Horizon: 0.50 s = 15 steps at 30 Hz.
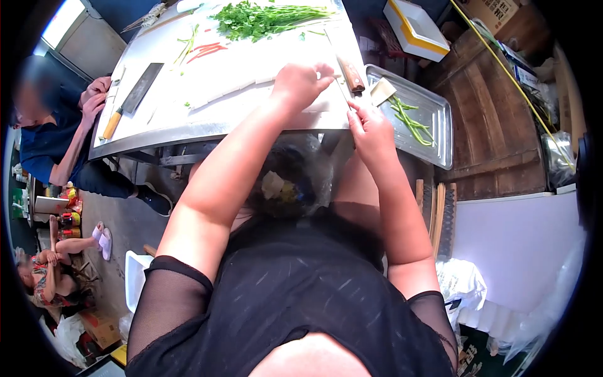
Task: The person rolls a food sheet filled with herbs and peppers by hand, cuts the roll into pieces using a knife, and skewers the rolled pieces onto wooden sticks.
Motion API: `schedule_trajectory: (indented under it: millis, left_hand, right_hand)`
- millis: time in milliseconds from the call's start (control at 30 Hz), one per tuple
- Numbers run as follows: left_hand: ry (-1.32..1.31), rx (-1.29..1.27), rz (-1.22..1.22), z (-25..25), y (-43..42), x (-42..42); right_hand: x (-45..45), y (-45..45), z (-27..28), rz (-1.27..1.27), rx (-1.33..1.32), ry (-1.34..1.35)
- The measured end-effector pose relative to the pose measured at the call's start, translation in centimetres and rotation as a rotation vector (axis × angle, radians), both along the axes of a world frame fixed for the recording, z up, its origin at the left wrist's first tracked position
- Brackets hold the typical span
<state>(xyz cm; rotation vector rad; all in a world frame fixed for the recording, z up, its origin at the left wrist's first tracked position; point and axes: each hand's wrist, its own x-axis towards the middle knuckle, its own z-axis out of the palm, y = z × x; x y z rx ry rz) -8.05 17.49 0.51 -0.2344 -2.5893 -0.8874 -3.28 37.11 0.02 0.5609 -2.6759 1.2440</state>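
Note:
My left hand [304, 85] is over the right part of the white tabletop [232, 116], its fingers curled together; whatever they pinch is lost in glare. My right hand [374, 129] is closed at the table's right edge, thumb and fingers pressed together beside a thin light line that may be a stick. Just above it lies a knife with a brown wooden handle [350, 74]. A row of pale flat slices [235, 88] stretches leftward from my left hand. Beyond them are red strips [207, 49] and a heap of leafy green herbs [257, 20].
A metal tray [445, 135] right of the table holds green stems [411, 122] and a pale piece [382, 91]. A cleaver [141, 88] lies at the table's left side, near another person's hands [94, 94]. Below the table hangs a plastic bag [320, 166]. Another person sits farther back.

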Motion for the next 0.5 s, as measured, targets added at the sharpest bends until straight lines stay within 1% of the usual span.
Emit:
schedule_trajectory:
  millis: [33, 67, 133, 200, 267, 300, 333, 367, 400, 467, 500]
  left_hand:
    - [-0.009, -0.013, 0.011, -0.2, 0.2, -1.0]
    - [-0.006, -0.003, 0.014, -0.8, 0.4, -1.4]
    - [-0.081, -0.061, 0.002, -1.4, 0.9, -1.8]
    - [-0.061, -0.013, 0.003, -2.0, 1.1, -1.5]
    - [0.035, -0.049, 0.007, -2.1, 1.1, -0.6]
    - [0.037, -0.047, 0.018, -2.0, 0.9, 0.1]
    - [0.136, -0.084, 0.009, -1.9, 0.6, 0.9]
    - [0.234, -0.123, -0.001, -1.7, 0.3, 1.7]
    - [0.238, -0.125, 0.007, -1.6, -0.2, 2.6]
    - [0.21, -0.117, -0.014, -1.6, -1.9, 4.3]
    - [0.255, -0.093, 0.024, -1.3, -2.9, 4.5]
  right_hand:
    - [-0.8, 0.5, -0.4, 0.026, 0.091, 0.258]
    - [-1.2, 1.2, -0.7, 0.03, 0.1, 0.261]
    - [-1.2, 2.0, 0.6, 0.006, 0.245, 0.191]
    - [-2.3, 2.2, 2.0, -0.02, 0.222, 0.275]
    - [-3.9, 1.2, 3.7, 0.019, 0.204, 0.311]
    - [-5.4, 0.4, 3.8, 0.081, 0.216, 0.408]
    - [-7.0, -0.9, 3.7, 0.146, 0.186, 0.499]
    - [-8.2, -2.2, 3.7, 0.193, 0.214, 0.511]
    - [-9.2, -3.6, 3.8, 0.237, 0.241, 0.523]
    - [-11.1, -6.3, 3.3, 0.374, 0.318, 0.451]
    - [-12.6, -7.1, 2.0, 0.473, 0.347, 0.478]
